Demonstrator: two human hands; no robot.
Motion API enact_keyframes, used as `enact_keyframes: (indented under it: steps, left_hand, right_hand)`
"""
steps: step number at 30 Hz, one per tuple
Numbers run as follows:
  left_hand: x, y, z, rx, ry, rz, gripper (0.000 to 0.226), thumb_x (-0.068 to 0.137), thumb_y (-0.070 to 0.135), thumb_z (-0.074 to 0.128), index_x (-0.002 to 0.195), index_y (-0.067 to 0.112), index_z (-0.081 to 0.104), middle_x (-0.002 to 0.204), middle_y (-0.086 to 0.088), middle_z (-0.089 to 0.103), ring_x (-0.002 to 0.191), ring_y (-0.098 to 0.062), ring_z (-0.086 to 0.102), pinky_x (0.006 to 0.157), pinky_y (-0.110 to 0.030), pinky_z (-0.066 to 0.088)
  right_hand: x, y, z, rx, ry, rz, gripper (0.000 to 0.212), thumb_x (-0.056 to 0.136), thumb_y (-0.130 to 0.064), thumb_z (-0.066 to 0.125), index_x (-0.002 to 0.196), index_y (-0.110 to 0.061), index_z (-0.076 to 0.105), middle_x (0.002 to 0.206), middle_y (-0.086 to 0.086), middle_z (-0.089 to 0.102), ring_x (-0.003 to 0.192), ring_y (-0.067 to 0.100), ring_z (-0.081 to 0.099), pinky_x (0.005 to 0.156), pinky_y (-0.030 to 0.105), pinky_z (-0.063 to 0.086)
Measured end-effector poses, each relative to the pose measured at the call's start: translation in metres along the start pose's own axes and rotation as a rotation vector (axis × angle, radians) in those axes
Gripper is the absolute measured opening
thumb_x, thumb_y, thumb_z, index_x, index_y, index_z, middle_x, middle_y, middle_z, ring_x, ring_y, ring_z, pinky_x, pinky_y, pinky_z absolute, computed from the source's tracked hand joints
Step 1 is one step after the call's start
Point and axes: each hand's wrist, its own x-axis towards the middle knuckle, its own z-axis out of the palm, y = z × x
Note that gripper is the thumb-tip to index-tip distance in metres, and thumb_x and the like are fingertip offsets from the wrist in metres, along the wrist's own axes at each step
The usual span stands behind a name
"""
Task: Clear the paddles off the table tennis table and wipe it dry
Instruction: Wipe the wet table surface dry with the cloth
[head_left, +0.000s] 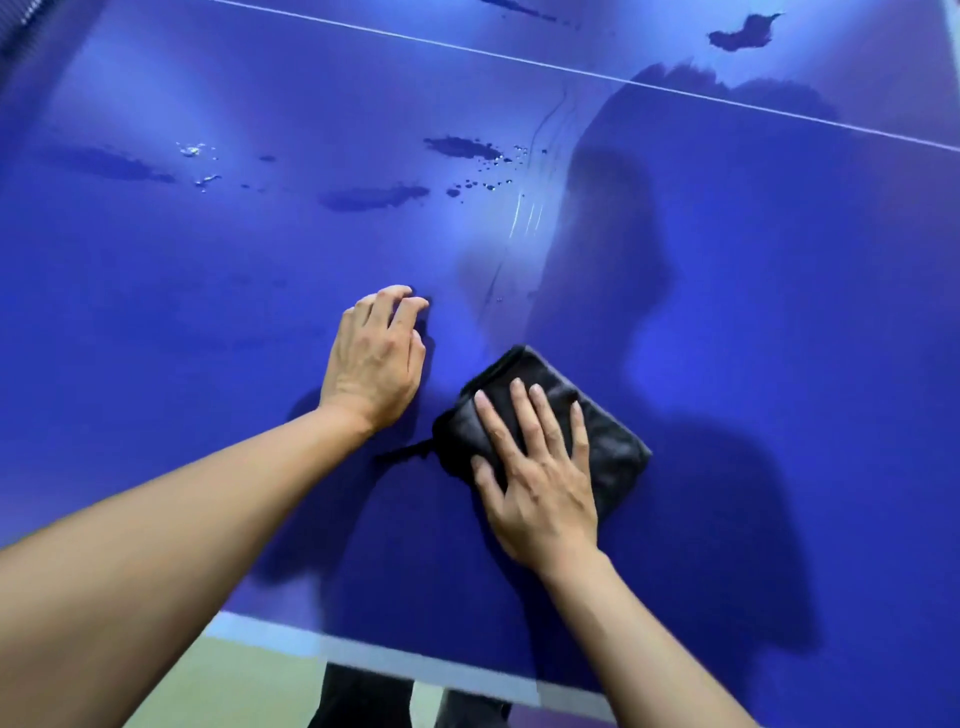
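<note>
**Wiping under way, no paddles in sight**

The black cloth (618, 441) lies folded on the blue worktop (779, 312), near the front edge and just right of centre. The right hand (540, 488) rests flat on top of it, its grip spread, with fingers straight and pressing down rather than clutching. The left hand (374, 358) is propped on bare worktop just beside the cloth. Its grip is loosely bent and holds nothing, and the fingertips touch the surface.

No paddles show on the visible part of the worktop, so that half of the task looks done. Farther out, dark puddles (462, 147) and scattered droplets (488, 182) remain, well apart from the cloth, and 1 more patch (737, 34) lies beyond the white line (571, 67). The pale streaks between may be damp film or only glare.

The cloth looks soft, limp and light, and probably heavier once soaked. A flat palm across its middle should keep the fold together, while pushing from 1 corner would likely bunch it. The wet surface will be slick.
</note>
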Motion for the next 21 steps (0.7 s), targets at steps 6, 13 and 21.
enact_keyframes:
  steps: [6, 13, 21]
  left_hand:
    - [0.097, -0.053, 0.009, 0.097, -0.053, 0.273, 0.041, 0.099, 0.016, 0.04, 0.133, 0.001, 0.057, 0.14, -0.022, 0.054, 0.125, -0.042, 0.052, 0.109, -0.048, 0.04]
    - [0.108, -0.065, 0.015, -0.021, -0.107, 0.332, 0.043, 0.097, 0.014, 0.044, 0.136, 0.004, 0.058, 0.146, -0.016, 0.051, 0.135, -0.038, 0.048, 0.115, -0.046, 0.036]
    - [0.107, -0.067, 0.018, -0.063, -0.095, 0.347, 0.042, 0.096, 0.011, 0.046, 0.136, 0.004, 0.059, 0.146, -0.016, 0.052, 0.134, -0.037, 0.049, 0.113, -0.047, 0.039]
  right_hand:
    - [0.174, 0.041, -0.007, -0.035, 0.077, 0.245, 0.063, 0.099, -0.057, 0.033, 0.16, -0.042, 0.021, 0.169, -0.001, 0.019, 0.157, 0.015, 0.01, 0.125, 0.055, 0.003]
    - [0.365, 0.113, -0.027, -0.046, 0.089, 0.435, 0.063, 0.099, -0.057, 0.027, 0.16, -0.043, 0.019, 0.17, 0.0, 0.015, 0.157, 0.017, 0.008, 0.125, 0.053, -0.001]
    - [0.49, 0.149, -0.047, -0.043, 0.041, 0.495, 0.065, 0.1, -0.059, 0.021, 0.161, -0.04, 0.014, 0.171, 0.002, 0.008, 0.158, 0.018, 0.002, 0.125, 0.053, -0.004]
